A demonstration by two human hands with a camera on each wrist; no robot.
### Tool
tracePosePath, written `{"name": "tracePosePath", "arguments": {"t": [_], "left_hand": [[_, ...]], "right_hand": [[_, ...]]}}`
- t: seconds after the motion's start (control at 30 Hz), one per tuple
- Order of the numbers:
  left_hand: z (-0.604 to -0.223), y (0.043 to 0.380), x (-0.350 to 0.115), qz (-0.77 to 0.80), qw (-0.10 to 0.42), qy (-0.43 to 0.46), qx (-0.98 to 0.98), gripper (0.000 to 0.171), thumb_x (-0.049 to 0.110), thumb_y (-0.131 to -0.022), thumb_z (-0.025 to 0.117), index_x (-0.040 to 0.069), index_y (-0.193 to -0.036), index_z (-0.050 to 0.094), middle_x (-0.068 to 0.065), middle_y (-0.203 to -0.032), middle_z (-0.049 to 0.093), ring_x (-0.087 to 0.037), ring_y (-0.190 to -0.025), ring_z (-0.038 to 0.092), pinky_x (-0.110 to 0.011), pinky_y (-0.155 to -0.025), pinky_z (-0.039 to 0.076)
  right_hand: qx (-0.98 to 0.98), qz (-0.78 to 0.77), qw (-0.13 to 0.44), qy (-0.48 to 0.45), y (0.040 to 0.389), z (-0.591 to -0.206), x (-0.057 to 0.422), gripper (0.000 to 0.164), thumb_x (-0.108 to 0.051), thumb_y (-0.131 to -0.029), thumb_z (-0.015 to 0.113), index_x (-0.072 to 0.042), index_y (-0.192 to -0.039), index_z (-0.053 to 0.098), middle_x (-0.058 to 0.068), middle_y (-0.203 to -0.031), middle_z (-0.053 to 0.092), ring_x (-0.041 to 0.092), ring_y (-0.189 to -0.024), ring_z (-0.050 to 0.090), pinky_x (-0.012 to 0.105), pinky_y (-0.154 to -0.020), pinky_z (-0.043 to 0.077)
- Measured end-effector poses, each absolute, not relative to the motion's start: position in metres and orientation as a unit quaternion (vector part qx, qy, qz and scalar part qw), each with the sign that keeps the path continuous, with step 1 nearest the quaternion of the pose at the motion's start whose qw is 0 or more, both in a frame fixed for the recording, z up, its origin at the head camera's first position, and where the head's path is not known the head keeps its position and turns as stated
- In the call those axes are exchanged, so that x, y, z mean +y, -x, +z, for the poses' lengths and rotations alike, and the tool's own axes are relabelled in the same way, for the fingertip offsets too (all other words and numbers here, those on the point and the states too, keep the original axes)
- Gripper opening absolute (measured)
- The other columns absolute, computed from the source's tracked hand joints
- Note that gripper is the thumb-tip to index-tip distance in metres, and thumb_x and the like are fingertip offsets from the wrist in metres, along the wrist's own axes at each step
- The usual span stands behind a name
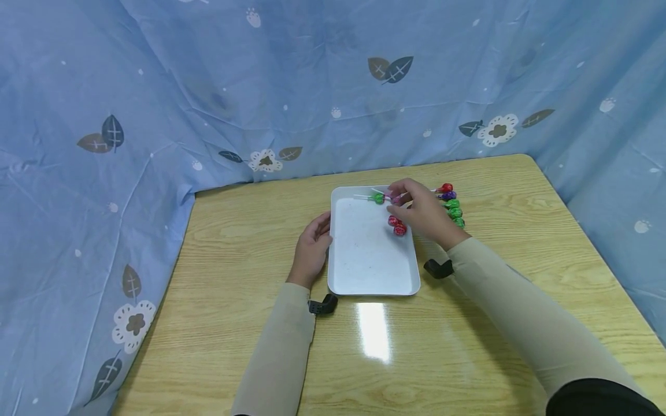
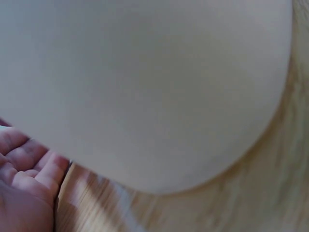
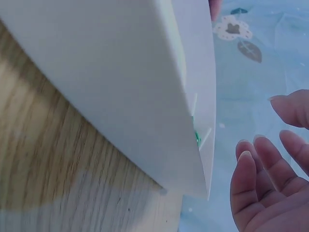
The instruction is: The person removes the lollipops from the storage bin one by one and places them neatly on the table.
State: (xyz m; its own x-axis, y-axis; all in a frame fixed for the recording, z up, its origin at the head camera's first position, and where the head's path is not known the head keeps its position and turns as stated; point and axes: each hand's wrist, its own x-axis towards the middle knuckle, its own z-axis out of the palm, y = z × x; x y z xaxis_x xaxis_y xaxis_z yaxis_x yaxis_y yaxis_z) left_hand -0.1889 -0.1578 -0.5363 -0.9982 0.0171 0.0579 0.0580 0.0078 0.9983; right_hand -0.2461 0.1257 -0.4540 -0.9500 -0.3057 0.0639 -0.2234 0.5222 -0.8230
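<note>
A white tray [image 1: 366,260] lies on the table. Inside it, near the far edge, are a green lollipop [image 1: 378,198] and a pinkish-purple lollipop [image 1: 396,200]. Two red lollipops [image 1: 399,229] lie by its right side, their sticks hidden by my right hand. My right hand [image 1: 418,209] is above the tray's far right part; the right wrist view shows its thumb apart from the fingers [image 3: 268,169], with nothing between them. Against the tray's left side rests my left hand [image 1: 311,248], fingers loosely bent; the left wrist view shows only part of it.
Right of the tray, partly behind my right hand, lie a red lollipop [image 1: 446,188], a purple lollipop [image 1: 448,196] and several green lollipops [image 1: 455,212]. A blue patterned cloth [image 1: 333,86] hangs behind the wooden table [image 1: 234,254] and at both sides.
</note>
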Motion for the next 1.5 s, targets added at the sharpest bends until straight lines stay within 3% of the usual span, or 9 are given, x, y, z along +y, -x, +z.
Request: {"name": "tracePosePath", "arguments": {"t": [0.23, 0.43, 0.63, 1.2, 1.5], "left_hand": [[-0.537, 0.188, -0.158, -0.704, 0.012, 0.022, -0.71, 0.055, 0.0, -0.104, 0.051, 0.004, -0.159, 0.053, -0.01, -0.154, 0.06, -0.02, -0.139, 0.058, -0.036, -0.115, 0.048], [-0.538, 0.19, -0.159, -0.701, 0.014, 0.024, -0.713, 0.055, 0.001, -0.104, 0.052, 0.004, -0.159, 0.054, -0.009, -0.153, 0.06, -0.018, -0.138, 0.058, -0.034, -0.114, 0.048], [-0.537, 0.189, -0.159, -0.697, 0.017, 0.02, -0.717, 0.054, 0.0, -0.104, 0.052, 0.003, -0.158, 0.054, -0.01, -0.152, 0.061, -0.019, -0.137, 0.059, -0.034, -0.114, 0.048], [-0.535, 0.189, -0.158, -0.702, 0.016, 0.028, -0.711, 0.056, -0.001, -0.103, 0.051, 0.001, -0.159, 0.053, -0.013, -0.154, 0.059, -0.022, -0.139, 0.057, -0.037, -0.116, 0.047], [-0.535, 0.189, -0.159, -0.694, 0.015, 0.021, -0.719, 0.055, -0.001, -0.104, 0.052, 0.005, -0.159, 0.054, -0.007, -0.153, 0.06, -0.017, -0.137, 0.058, -0.035, -0.115, 0.048]], "right_hand": [[0.865, -0.467, 0.055, 0.175, 0.251, -0.453, 0.112, 0.046, -0.01, -0.102, 0.076, 0.001, -0.144, 0.059, 0.021, -0.132, 0.064, 0.033, -0.114, 0.064, 0.053, -0.093, 0.058], [0.865, -0.47, 0.052, 0.167, 0.258, -0.445, 0.105, 0.044, -0.01, -0.103, 0.074, -0.003, -0.143, 0.059, 0.02, -0.134, 0.063, 0.032, -0.115, 0.063, 0.052, -0.097, 0.057], [0.859, -0.487, 0.052, 0.151, 0.268, -0.451, 0.101, 0.042, -0.01, -0.102, 0.075, -0.006, -0.141, 0.061, 0.019, -0.134, 0.064, 0.031, -0.115, 0.063, 0.05, -0.094, 0.058], [0.87, -0.474, 0.072, 0.116, 0.284, -0.469, 0.086, 0.045, -0.01, -0.102, 0.075, 0.0, -0.142, 0.059, 0.019, -0.135, 0.06, 0.035, -0.12, 0.061, 0.052, -0.1, 0.055], [0.907, -0.407, 0.037, 0.107, 0.286, -0.482, 0.077, 0.044, -0.013, -0.102, 0.073, 0.001, -0.142, 0.061, 0.019, -0.136, 0.053, 0.034, -0.117, 0.055, 0.05, -0.103, 0.051]]}}
